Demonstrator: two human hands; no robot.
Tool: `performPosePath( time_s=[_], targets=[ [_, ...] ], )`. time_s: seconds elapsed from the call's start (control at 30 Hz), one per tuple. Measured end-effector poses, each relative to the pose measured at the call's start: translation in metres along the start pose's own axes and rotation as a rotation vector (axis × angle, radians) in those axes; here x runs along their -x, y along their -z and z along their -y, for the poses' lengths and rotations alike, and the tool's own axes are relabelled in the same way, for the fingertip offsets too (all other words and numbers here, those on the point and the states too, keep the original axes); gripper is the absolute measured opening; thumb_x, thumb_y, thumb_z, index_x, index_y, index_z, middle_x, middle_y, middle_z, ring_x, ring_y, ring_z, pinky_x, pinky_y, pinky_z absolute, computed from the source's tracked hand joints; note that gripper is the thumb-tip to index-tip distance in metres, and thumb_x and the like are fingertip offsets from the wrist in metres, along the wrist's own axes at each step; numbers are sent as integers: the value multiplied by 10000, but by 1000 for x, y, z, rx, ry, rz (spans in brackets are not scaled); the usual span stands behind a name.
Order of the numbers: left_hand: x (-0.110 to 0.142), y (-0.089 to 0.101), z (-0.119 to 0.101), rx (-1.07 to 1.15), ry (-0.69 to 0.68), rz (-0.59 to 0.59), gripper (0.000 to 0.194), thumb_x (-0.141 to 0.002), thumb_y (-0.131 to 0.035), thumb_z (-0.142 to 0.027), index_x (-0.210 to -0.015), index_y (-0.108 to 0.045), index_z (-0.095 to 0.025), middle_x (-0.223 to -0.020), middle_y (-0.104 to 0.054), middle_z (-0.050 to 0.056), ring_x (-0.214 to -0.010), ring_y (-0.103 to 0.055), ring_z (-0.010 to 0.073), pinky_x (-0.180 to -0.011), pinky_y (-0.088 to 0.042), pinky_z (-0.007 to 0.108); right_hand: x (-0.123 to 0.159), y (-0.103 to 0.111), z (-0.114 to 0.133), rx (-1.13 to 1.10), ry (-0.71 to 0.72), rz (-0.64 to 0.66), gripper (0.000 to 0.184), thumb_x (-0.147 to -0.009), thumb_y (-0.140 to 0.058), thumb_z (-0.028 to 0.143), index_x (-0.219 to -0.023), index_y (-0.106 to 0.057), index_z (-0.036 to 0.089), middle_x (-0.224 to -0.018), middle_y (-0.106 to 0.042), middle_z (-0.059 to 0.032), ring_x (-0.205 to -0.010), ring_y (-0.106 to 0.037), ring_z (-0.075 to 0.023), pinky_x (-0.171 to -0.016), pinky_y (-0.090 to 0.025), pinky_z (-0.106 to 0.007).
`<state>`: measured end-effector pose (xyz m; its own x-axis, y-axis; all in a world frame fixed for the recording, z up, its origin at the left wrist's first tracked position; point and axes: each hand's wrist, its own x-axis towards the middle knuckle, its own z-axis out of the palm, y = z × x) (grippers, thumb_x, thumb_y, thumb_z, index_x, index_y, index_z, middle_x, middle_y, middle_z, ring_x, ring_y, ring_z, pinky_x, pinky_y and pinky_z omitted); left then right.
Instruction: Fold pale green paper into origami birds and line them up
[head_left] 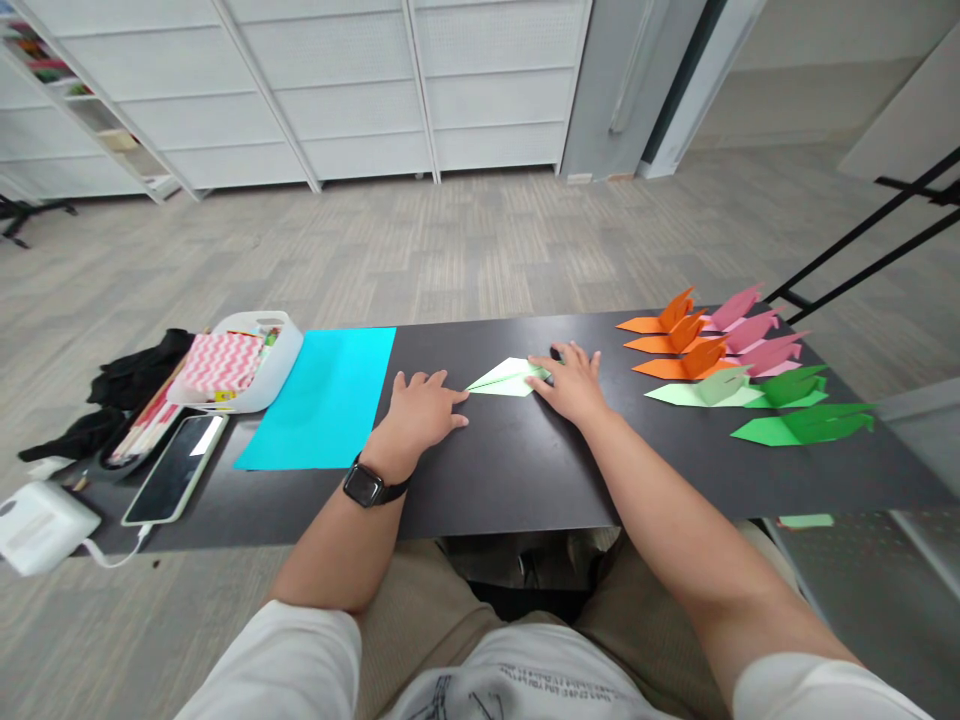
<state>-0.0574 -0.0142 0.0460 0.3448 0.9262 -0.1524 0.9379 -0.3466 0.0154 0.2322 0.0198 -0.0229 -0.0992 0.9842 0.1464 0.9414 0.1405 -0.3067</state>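
A pale green sheet of paper point(506, 378), folded to a long pointed kite shape, lies flat on the dark table point(510, 470) in front of me. At its left point, my left hand point(421, 415) rests palm down with fingers spread, thumb and index fingertip by the tip. My right hand point(571, 382) lies over the paper's right end, thumb and index finger apart on it, the other fingers stretched out. A small dark object point(556, 353) shows beside the right index finger; its kind is unclear.
Folded paper birds stand in rows on the right: orange point(679, 345), pink point(761, 340) and green point(806, 425). Blue paper point(322, 400) lies left, beside a white basket point(281, 365), a phone point(176, 470) on a cable and a white charger box point(45, 525).
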Motion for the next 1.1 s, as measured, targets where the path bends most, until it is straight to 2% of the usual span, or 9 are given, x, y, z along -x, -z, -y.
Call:
performPosePath(
  time_s=[0.1,0.2,0.3,0.37,0.47,0.63,0.9,1.0,1.1],
  targets=[
    [-3,9,10,-3,68,-33,338,-949,-675,-561,-1129,-838,-326,-1412,-680,106,-1262,-616,425,-1078,-486,640,0,0,1,-10,-7,-4,446,-979,-641,559,-1392,-704,403,-1596,-493,-105,-1549,-307,-421,-1224,-115,-791],
    [-11,16,10,96,151,-198,320,-1019,-590,-471,-1007,-826,-255,-1163,-747,112,-1110,-678,333,-986,-559,504,-1,0,1,-14,-6,-9,442,-971,-657,563,-1379,-714,404,-1596,-491,-104,-1547,-309,-423,-1225,-115,-790],
    [-22,13,-7,272,-85,-405,206,-1022,-609,-348,-1115,-763,-249,-1202,-734,77,-1145,-663,269,-1046,-535,443,-1,0,0,-4,12,-16,442,-964,-664,576,-1369,-722,408,-1591,-494,-99,-1537,-317,-425,-1221,-114,-795],
    [-27,4,-24,332,-311,-409,202,-1001,-656,-323,-1174,-731,-253,-1243,-727,62,-1158,-654,253,-1054,-525,429,0,0,0,5,26,-29,440,-958,-671,582,-1353,-736,401,-1594,-495,-100,-1536,-317,-426,-1222,-105,-794],
    [-33,-12,-42,360,-425,-408,288,-965,-721,-355,-1233,-691,-252,-1295,-710,64,-1189,-637,267,-1084,-504,446,3,0,2,11,48,-62,431,-945,-690,582,-1320,-759,381,-1603,-493,-108,-1543,-310,-424,-1231,-86,-786],
    [-45,-31,-41,390,-432,-348,395,-935,-762,-397,-1286,-658,-249,-1319,-698,75,-1190,-638,280,-1082,-500,455,6,-1,2,-8,81,-89,426,-923,-712,582,-1276,-784,355,-1584,-517,-111,-1527,-336,-421,-1238,-81,-778],
    [-61,-41,-27,425,-418,-318,171,-976,-700,-360,-1098,-761,-257,-1237,-747,36,-1133,-655,245,-1048,-483,419,7,0,1,-89,73,-143,354,-1027,-571,527,-1211,-809,340,-1517,-577,-96,-1484,-410,-383,-1251,-133,-750],
    [-60,-41,-26,430,-391,-314,142,-989,-670,-329,-1040,-787,-268,-1223,-757,24,-1126,-652,233,-1047,-472,414,9,5,1,-151,173,-151,359,-1002,-623,510,-1269,-779,328,-1504,-587,-94,-1465,-445,-359,-1271,-170,-698],
    [-60,-41,-27,426,-370,-317,167,-998,-633,-290,-1031,-796,-276,-1206,-761,19,-1123,-649,225,-1050,-464,413,10,7,3,-199,321,-108,269,-944,-716,489,-1145,-806,335,-1465,-616,-69,-1456,-464,-341,-1279,-165,-685]
  ],
)
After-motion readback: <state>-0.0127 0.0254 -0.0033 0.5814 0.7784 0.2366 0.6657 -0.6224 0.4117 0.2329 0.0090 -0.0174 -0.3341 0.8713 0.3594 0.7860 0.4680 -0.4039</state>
